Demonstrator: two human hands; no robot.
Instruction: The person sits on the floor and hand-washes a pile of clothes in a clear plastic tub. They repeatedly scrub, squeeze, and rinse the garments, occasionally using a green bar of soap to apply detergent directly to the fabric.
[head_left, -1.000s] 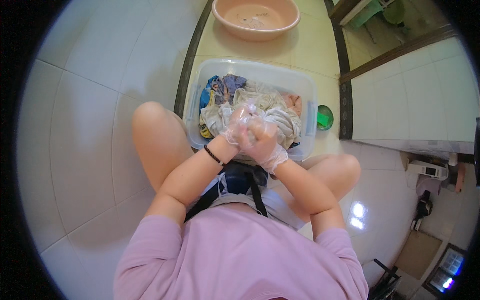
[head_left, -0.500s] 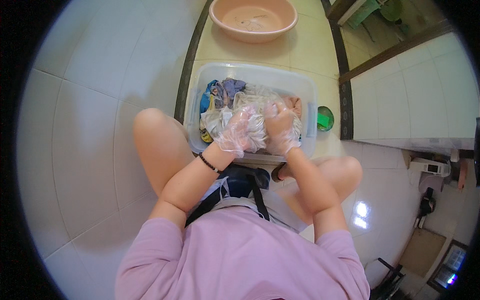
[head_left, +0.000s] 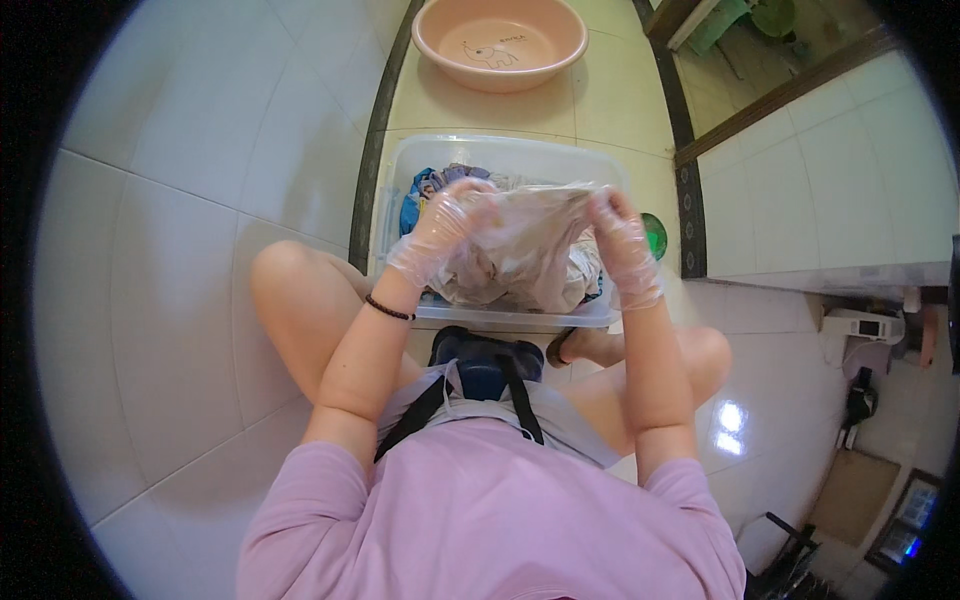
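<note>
A peach-pink plastic basin (head_left: 500, 76), at the top of the view, carries a short line of small dark lettering (head_left: 513, 39) on its inside, printed just above and to the right of an outlined elephant drawing (head_left: 489, 55). At the far right, a white device (head_left: 862, 325) has a small dark display (head_left: 869, 328), too small to read.

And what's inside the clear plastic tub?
The tub holds crumpled blue cloth, purple cloth and whitish cloth. The pale cloth held between left hand and right hand hides what's beneath it.
</note>
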